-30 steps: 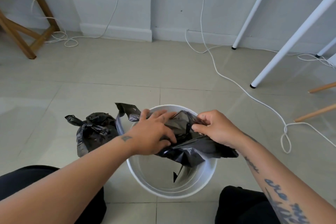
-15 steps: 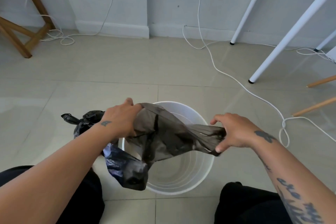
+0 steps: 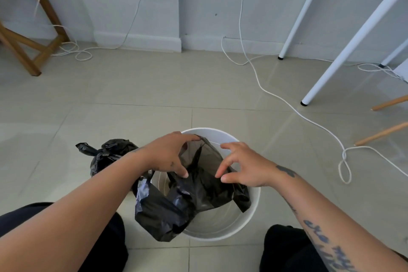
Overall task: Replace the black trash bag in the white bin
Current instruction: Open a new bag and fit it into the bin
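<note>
Tiled floor, white bin (image 3: pixel 220 227) at 6 o'clock; black bag (image 3: pixel 198 194) droops across its mouth, spilling over the 8 o'clock rim. Bag edge at 12 is gripped by left hand (image 3: pixel 167 154); right hand (image 3: pixel 245 165) hovers w/ fingers spread.

Both forearms reach forward — left hand (image 3: pixel 170 154) clawed, right hand (image 3: pixel 245 165) spread, loosely curled.

The bin (image 3: pixel 254 210) is white, its bag (image 3: pixel 198 196) black, the tied bag (image 3: pixel 114 150) at nine o'clock black too, the floor tiles (image 3: pixel 132 95) beige.
</note>
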